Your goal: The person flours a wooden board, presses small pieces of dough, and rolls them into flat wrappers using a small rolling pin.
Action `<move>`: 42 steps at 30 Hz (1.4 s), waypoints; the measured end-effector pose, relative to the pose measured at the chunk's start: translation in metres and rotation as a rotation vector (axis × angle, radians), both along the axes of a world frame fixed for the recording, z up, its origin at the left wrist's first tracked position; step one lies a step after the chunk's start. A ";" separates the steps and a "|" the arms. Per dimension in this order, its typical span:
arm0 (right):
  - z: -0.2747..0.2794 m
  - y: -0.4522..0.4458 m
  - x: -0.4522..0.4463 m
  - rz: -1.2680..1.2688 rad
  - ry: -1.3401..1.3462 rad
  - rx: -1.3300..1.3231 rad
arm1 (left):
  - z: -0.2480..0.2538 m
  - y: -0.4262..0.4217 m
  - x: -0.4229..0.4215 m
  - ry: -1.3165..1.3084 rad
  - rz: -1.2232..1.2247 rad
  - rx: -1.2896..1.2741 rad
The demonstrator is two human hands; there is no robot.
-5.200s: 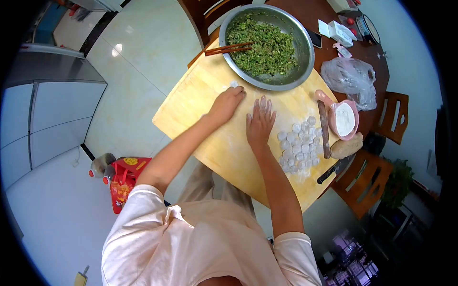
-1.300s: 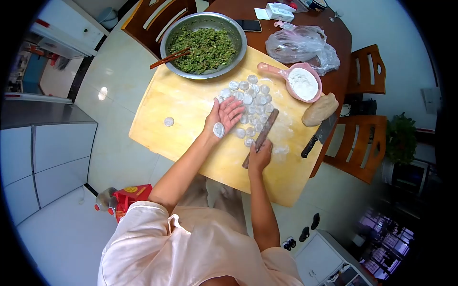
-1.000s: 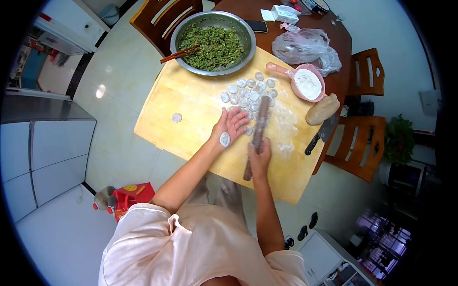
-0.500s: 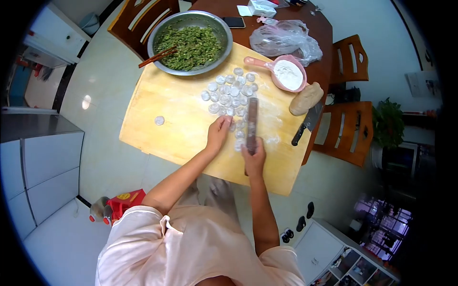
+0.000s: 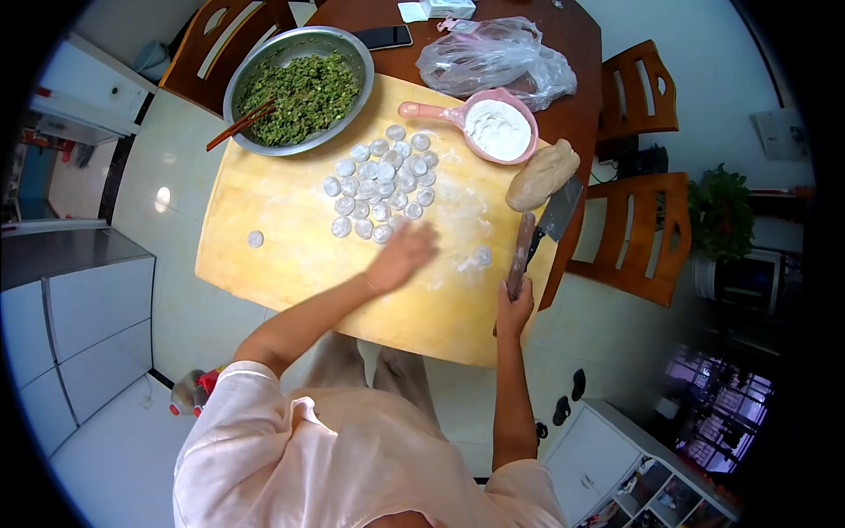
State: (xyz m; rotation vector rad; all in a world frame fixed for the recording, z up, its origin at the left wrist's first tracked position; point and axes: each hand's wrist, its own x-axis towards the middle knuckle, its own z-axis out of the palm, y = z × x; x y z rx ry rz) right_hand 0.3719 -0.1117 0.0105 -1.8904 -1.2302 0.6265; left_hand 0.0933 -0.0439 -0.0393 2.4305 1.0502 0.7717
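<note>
My right hand is closed round a brown wooden rolling pin, which points away from me at the board's right side, beside a black-handled cleaver. Near the board's middle, my left hand is at the lower edge of a cluster of floured dough pieces. Motion blurs its fingers, and whether it covers any pieces cannot be made out. The small round pieces lie close together on the yellow wooden board. A single dough piece lies apart on the left.
A metal bowl of chopped green filling with chopsticks stands at the back left. Behind the board's right side are a pink scoop of flour, a dough lump and a plastic bag. A phone lies near the bowl.
The rolling pin has moved with my right hand from beside the dough pieces to the board's right side. My left hand has shifted rightward across the lower pieces. The view has shifted too.
</note>
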 end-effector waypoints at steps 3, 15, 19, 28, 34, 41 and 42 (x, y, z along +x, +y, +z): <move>0.013 -0.007 0.012 -0.014 0.038 -0.040 | 0.012 -0.014 0.081 0.025 -0.197 0.030; -0.010 -0.013 0.046 0.110 0.025 -0.176 | 0.010 0.048 -0.009 0.388 0.130 0.032; 0.005 -0.003 0.026 0.194 0.053 -0.178 | 0.027 0.057 -0.044 0.370 0.204 -0.020; 0.013 0.013 0.026 0.279 0.040 -0.216 | 0.110 0.195 0.099 -0.068 0.341 -0.083; 0.014 0.007 0.036 0.284 0.050 -0.191 | 0.067 0.255 0.162 -0.074 0.682 -0.538; 0.012 0.002 0.052 0.284 0.023 -0.302 | 0.094 0.244 0.117 -0.268 0.448 -0.433; 0.011 0.004 0.053 0.290 0.022 -0.309 | 0.110 0.222 0.103 -0.232 0.404 -0.360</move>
